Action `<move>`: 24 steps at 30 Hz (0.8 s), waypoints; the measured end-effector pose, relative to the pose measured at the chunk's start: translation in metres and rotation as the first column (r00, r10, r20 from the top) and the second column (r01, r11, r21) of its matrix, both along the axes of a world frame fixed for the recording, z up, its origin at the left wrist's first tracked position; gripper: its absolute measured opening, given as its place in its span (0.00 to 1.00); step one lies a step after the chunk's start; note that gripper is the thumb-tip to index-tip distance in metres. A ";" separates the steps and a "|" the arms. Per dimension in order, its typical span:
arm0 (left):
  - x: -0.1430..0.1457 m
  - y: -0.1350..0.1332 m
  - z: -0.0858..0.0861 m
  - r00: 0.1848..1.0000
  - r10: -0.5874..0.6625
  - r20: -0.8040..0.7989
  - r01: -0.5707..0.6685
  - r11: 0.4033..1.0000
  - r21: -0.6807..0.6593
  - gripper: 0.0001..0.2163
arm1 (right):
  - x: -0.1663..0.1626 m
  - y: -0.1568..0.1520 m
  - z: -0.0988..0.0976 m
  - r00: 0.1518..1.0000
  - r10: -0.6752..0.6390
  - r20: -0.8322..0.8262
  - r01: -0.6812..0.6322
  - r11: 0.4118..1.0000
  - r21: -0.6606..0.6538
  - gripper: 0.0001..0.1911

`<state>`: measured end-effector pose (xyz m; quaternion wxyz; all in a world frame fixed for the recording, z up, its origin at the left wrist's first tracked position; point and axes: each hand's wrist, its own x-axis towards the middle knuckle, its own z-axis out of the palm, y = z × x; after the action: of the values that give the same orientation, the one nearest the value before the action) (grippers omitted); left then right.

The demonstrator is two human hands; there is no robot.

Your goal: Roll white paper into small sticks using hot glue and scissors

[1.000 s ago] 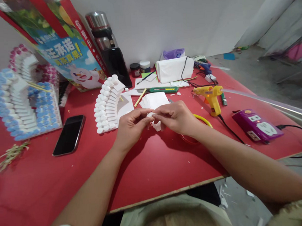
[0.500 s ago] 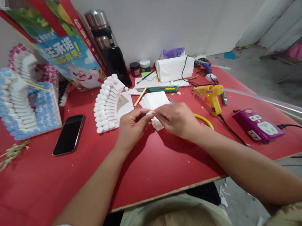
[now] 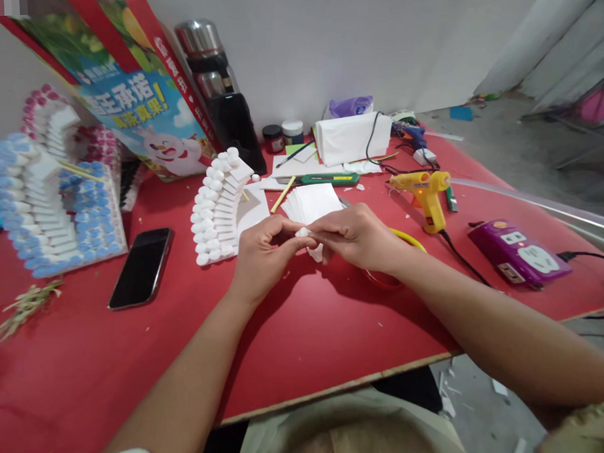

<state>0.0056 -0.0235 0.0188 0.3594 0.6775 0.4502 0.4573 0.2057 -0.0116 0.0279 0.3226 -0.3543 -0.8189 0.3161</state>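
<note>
Between my two hands, over the front middle of the red table, is a small crumpled piece of white paper (image 3: 302, 232). My left hand (image 3: 268, 253) pinches it between thumb and forefinger. From the other side my right hand (image 3: 355, 236) has its fingertips closed on the same paper, and a loose end hangs beneath them. Just behind the hands lies a stack of white paper sheets (image 3: 317, 200). To the left stands a curved white model (image 3: 215, 213) edged with rounded white balls, on a white base.
A yellow glue gun (image 3: 425, 193) and a purple power socket (image 3: 520, 251) are on the right. A green utility knife (image 3: 330, 179) lies behind the paper stack. At left are a phone (image 3: 140, 267) and a blue-and-white model (image 3: 56, 210). A yellow ring (image 3: 407, 238) sits partly behind my right forearm.
Both hands stay together, with the fingers shifting slightly on the paper. The paper looks more bunched up, and less of it hangs below. The whole view has moved a little.
</note>
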 end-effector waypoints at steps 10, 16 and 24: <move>-0.003 0.007 -0.001 0.994 -0.062 -0.093 0.066 0.997 0.044 0.09 | -0.003 0.003 -0.009 0.991 -0.107 -0.076 0.109 0.994 0.023 0.16; -0.002 0.006 -0.003 0.997 -0.053 -0.053 0.053 0.999 -0.008 0.09 | -0.003 0.006 -0.004 0.966 -0.185 -0.180 0.144 0.965 -0.221 0.17; -0.002 0.009 0.000 0.998 -0.060 0.012 0.059 0.998 0.013 0.08 | 0.005 0.019 0.001 0.816 -0.354 -0.457 -0.184 0.591 -0.786 0.20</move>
<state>0.0039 -0.0146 0.0187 0.3713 0.6901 0.4249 0.4532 0.2109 0.0074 0.0290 0.3727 -0.3893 -0.4315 0.7234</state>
